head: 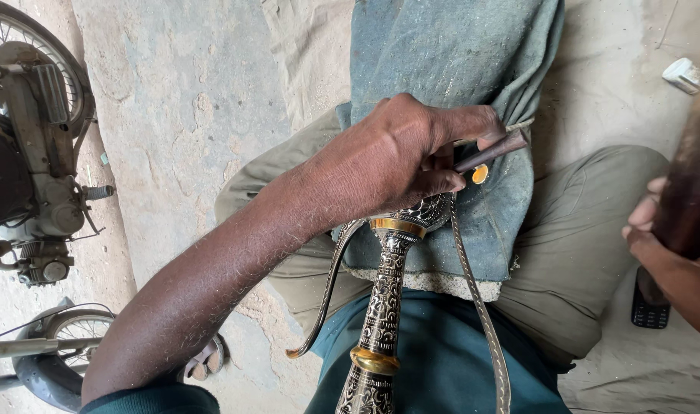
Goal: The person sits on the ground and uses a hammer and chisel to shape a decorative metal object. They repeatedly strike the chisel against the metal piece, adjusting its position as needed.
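A motorcycle (35, 153) stands at the far left on the concrete floor (189, 115), cut off by the frame so you see only its engine and parts of two wheels. You sit with your legs spread in olive trousers (588, 253), and a dusty blue-grey cloth (449, 69) lies over your lap; its upper end runs out of view.

On that cloth, between your knees, rests an ornate engraved metal vessel (384, 291), black and silver with brass bands. Its long neck points toward you and its base is cut off at the bottom edge. Its rounded body is mostly hidden under your left hand (400, 157), so you cannot tell whether anything is inside it. Two thin curved handles sweep out on either side.

Your left hand's grip is closed around a dark slender engraving tool (492, 151), the tip hidden behind your fingers where it meets the vessel.

Your right hand (664, 238) is blurred at the right edge, its grip closed on a dark wooden mallet (691, 184), only partly in view.

A dark mobile phone (647, 310) lies on the floor beside your right leg, half hidden by that hand. A small white object (683, 74) sits top right, too small to identify.
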